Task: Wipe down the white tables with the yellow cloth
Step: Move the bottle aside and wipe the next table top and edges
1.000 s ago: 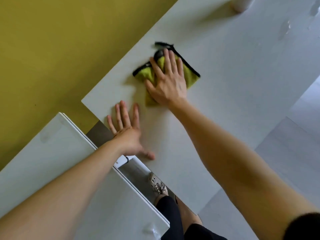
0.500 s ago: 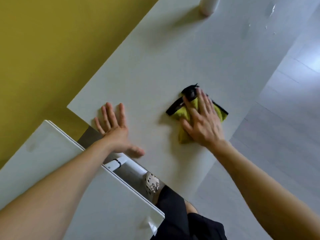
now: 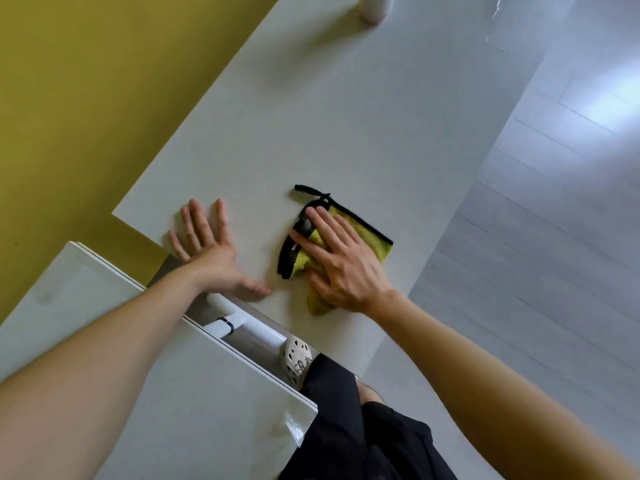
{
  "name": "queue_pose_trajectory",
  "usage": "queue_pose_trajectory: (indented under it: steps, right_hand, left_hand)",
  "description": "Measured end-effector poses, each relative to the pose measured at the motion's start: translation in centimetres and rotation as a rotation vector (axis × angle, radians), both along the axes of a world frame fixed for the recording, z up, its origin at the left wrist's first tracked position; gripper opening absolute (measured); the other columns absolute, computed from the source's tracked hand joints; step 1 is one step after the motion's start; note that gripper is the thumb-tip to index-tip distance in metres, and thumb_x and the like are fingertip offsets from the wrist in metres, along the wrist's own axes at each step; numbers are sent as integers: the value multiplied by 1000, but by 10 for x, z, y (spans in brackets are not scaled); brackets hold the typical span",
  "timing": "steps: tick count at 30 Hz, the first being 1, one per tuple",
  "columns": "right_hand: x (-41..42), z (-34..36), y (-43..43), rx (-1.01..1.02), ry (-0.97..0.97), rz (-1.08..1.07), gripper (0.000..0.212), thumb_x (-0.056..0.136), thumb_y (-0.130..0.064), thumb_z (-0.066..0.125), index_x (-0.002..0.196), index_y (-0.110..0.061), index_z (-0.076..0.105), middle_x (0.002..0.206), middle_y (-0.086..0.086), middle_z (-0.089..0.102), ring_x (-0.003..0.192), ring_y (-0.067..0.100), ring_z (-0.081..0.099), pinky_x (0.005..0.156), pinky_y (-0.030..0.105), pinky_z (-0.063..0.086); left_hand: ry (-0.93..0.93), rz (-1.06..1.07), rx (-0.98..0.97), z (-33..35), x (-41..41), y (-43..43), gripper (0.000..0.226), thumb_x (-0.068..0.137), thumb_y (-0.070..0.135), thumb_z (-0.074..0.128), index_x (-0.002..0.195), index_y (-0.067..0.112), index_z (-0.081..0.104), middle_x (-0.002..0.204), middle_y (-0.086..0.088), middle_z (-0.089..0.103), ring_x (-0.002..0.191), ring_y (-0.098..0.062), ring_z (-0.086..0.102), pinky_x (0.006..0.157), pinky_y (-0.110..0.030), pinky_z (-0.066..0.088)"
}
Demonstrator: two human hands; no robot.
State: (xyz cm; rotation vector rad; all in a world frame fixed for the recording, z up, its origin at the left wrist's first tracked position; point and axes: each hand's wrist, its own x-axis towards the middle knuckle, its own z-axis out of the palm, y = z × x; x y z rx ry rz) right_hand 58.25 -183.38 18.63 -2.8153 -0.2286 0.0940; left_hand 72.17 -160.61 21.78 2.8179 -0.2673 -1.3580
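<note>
One yellow cloth (image 3: 375,242), black-trimmed and bunched into a rough fold, lies on the near part of the white table (image 3: 346,116). It sits closer to the tabletop's near edge than its far one, and a loose black loop trails off its far corner. The right hand (image 3: 346,268) presses flat on it, fingers straight and slightly apart, pinching nothing. Just beside it, towards the near left corner, the left hand (image 3: 211,258) rests flat on the bare tabletop with fingers spread and thumb out, which we read as a brace.

We judge the wiping to be mid-stroke with much surface left. To do it well, we would want the whole palm's weight on the cloth, with overlapping passes run right out to the edges. We would also tuck the loop under so it does not drag.

At the far edge stands a white container (image 3: 374,8), which would need shifting. Near the far right corner we see wet droplets (image 3: 496,15) to reach. A second white table (image 3: 104,341) meets the near left corner.
</note>
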Motion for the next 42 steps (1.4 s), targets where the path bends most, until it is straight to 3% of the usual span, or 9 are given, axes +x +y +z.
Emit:
queue_pose_trajectory:
  steps: [5, 8, 15, 23, 28, 32, 34, 37, 42]
  right_hand:
    - [29, 0, -132, -62, -23, -551, 75, 99, -47, 53, 170, -29, 36, 181, 16, 15, 169, 32, 10, 137, 50, 12]
    - [26, -1, -98, -35, -29, -715, 79, 97, -50, 48, 172, -28, 31, 182, 16, 11, 170, 31, 6, 137, 52, 8]
    - [-69, -8, -9, 57, -22, 115, 75, 98, -44, 64, 168, -27, 41, 180, 15, 18, 169, 32, 11, 136, 54, 15]
    - [-25, -4, -76, -22, -24, -608, 78, 100, -53, 52, 172, -33, 29, 183, 12, 9, 170, 27, 1, 137, 51, 5]
    - [-88, 1, 29, 53, 3, 66, 73, 106, -63, 54, 169, -29, 39, 182, 14, 10, 170, 29, 3, 134, 58, 17]
    - [-36, -10, 1, -34, -29, 393, 75, 105, -68, 51, 170, -33, 36, 182, 11, 10, 170, 29, 4, 136, 55, 14]
    - [24, -13, -3, -53, -63, 283, 75, 104, -69, 51, 169, -35, 37, 182, 11, 12, 170, 29, 6, 136, 56, 13]
    - [103, -11, 33, -49, -43, -27, 75, 104, -70, 45, 170, -35, 35, 181, 15, 14, 169, 31, 7, 135, 59, 9]
    - [69, -9, 57, -6, -64, -15, 68, 109, -56, 51, 170, -32, 35, 182, 15, 11, 170, 30, 4, 136, 58, 9]
  left_hand:
    - [-1, 10, 11, -4, -1, 3, 201, 30, 84, 97, 149, 25, -55, 155, -29, -58, 144, -41, -58, 123, -70, -23]
    - [-19, 4, 5, -7, 1, 2, 203, 27, 85, 97, 147, 27, -56, 154, -29, -58, 143, -41, -58, 124, -71, -22]
    - [-44, -16, 28, -9, -4, 5, 201, 30, 85, 96, 148, 29, -56, 154, -26, -60, 143, -39, -59, 124, -72, -22]
    - [-81, -6, 0, -8, -4, 8, 199, 29, 85, 95, 150, 31, -53, 157, -24, -58, 146, -38, -57, 123, -70, -25]
    - [-187, 17, -58, 2, -8, 15, 189, 36, 87, 94, 161, 38, -39, 167, -14, -49, 156, -32, -46, 126, -61, -22]
    - [-315, 62, -224, 14, 13, 43, 125, 66, 76, 85, 171, 32, 31, 182, -9, 9, 168, -33, 11, 136, -51, 15]
    - [-395, 79, -304, 16, 26, 64, 92, 80, 52, 91, 158, 21, 55, 172, -11, 37, 159, -34, 35, 132, -42, 26]
    - [-460, 179, -264, 14, 39, 90, 86, 85, 31, 93, 160, 19, 52, 172, -13, 36, 161, -31, 32, 131, -38, 26]
    - [-357, 298, -148, 20, 59, 112, 120, 77, 53, 96, 173, 40, 25, 184, -2, 3, 169, -24, 11, 134, -49, 24]
